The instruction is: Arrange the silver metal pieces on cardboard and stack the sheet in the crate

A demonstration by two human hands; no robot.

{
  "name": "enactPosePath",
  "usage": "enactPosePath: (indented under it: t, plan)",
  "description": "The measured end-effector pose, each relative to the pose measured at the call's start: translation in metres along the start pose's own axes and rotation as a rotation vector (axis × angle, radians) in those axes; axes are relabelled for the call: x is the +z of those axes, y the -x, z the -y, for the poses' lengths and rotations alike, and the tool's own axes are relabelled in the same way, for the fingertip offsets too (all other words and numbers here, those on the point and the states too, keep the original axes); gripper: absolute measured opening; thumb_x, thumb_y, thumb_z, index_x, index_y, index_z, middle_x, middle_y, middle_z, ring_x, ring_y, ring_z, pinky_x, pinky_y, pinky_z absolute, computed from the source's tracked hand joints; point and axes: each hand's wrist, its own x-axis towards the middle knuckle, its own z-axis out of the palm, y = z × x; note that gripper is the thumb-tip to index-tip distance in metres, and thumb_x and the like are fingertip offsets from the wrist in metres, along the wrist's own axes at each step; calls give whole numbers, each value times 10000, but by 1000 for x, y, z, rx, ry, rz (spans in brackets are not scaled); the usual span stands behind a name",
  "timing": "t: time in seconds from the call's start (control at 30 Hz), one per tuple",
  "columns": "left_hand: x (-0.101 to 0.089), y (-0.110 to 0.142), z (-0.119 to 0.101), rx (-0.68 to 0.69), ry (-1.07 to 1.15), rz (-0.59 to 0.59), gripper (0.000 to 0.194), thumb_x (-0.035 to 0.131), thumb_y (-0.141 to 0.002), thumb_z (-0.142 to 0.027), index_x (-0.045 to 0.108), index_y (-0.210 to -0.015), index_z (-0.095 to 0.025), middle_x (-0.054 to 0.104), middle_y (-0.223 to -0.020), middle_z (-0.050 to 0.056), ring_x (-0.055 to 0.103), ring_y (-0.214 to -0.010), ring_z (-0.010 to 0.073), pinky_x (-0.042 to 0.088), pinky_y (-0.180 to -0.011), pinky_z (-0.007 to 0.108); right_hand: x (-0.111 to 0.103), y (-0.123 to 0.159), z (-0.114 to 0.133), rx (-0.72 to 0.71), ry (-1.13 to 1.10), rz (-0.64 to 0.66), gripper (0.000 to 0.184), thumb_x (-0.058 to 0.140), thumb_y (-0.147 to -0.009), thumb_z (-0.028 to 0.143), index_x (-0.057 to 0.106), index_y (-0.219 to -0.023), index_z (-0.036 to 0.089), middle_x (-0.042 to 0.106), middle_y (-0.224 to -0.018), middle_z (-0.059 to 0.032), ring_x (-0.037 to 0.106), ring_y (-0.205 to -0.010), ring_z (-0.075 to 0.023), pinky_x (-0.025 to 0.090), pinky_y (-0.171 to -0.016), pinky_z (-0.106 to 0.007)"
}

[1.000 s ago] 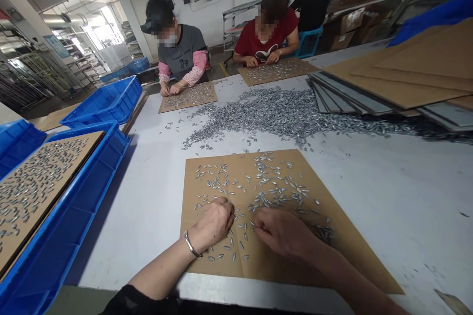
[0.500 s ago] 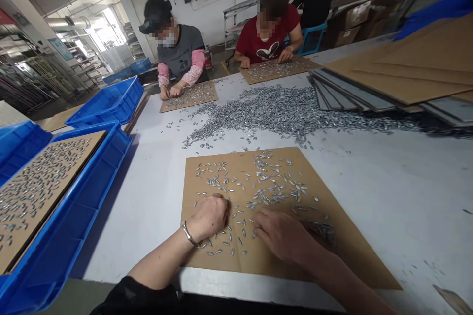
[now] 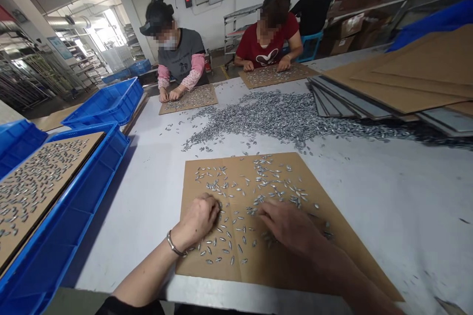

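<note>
Small silver leaf-shaped pieces lie scattered over a brown cardboard sheet in front of me. My left hand, with a metal bracelet at its wrist, rests low over the sheet's left part. Its fingers are curled downward among the pieces, and the tips are hidden. Right of the sheet's middle, my right hand has thumb and fingers drawn together by a cluster of pieces. Whatever is between those fingers is too small to make out. More pieces are partly covered by the right palm.
A wide heap of loose silver pieces spreads beyond my sheet. Stacked boards stand at the right. Blue crates line the left, one bearing a filled cardboard sheet. Two co-workers handle similar sheets across the table.
My left hand has shifted a little to the left, uncovering some pieces. My right hand has moved slightly to the right, its fingertips now near the central cluster.
</note>
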Motion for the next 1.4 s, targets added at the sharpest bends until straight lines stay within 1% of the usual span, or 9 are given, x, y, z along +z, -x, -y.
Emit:
enactPosePath:
  t: [0.17,0.27,0.47,0.67,0.83,0.97,1.13,1.27,1.4]
  plan:
    - [-1,-9,-5,58,38,-13,238,451,-986,-146,656,-872,-187,678,-955,65,644,-854,181,501,-785,276,-3,-14,-9,-98,81,-2,243,428,-966,120,617,-842,211,648,-879,-36,569,-765,-173,348,-693,-303]
    - [9,-20,-18,112,31,16,229,470,-971,-136,679,-894,-192,687,-966,61,655,-904,190,502,-804,277,4,-20,-8,-137,137,3,262,431,-967,112,621,-814,210,637,-848,-37,562,-773,-183,342,-710,-315]
    - [32,-44,-41,141,-46,67,248,473,-992,-195,680,-858,-175,691,-989,97,670,-833,199,513,-738,297,6,-18,-7,-208,117,-11,325,387,-1012,163,640,-814,209,653,-843,-49,566,-770,-191,345,-742,-335]
    - [40,-56,-52,121,-164,102,211,496,-965,-189,690,-888,-160,699,-1017,127,685,-828,225,539,-738,331,0,-15,-12,-168,111,17,294,409,-985,152,639,-810,205,667,-827,-47,588,-753,-185,343,-717,-321]
    - [36,-52,-60,146,-281,126,186,508,-910,-111,678,-979,-143,685,-1044,148,682,-890,274,557,-750,374,-9,2,-21,-80,66,-22,248,432,-971,145,613,-813,206,656,-845,-42,588,-778,-180,355,-721,-301]
    - [34,-45,-61,219,-333,155,241,489,-870,-21,659,-975,-155,680,-1075,135,668,-927,263,558,-804,373,-2,26,-16,-112,45,-15,259,447,-986,159,616,-797,210,649,-827,-32,575,-743,-177,341,-702,-309]
    - [35,-41,-60,236,-336,154,214,480,-914,-49,663,-948,-156,676,-1080,128,661,-898,244,555,-805,361,15,26,-3,-131,66,-20,265,469,-984,125,643,-801,205,664,-837,-39,600,-780,-186,340,-731,-319]
    - [30,-37,-58,210,-290,110,206,479,-981,-137,671,-915,-170,682,-1005,92,657,-796,203,536,-720,314,16,14,-6,-113,78,25,265,474,-968,97,641,-789,200,677,-818,-45,596,-735,-182,326,-685,-320]
    - [17,-21,-46,148,-222,27,234,461,-1021,-184,673,-923,-184,672,-970,62,651,-768,174,506,-682,277,19,24,-5,-141,96,-82,237,476,-946,65,627,-818,195,665,-835,-52,582,-745,-197,335,-698,-328]
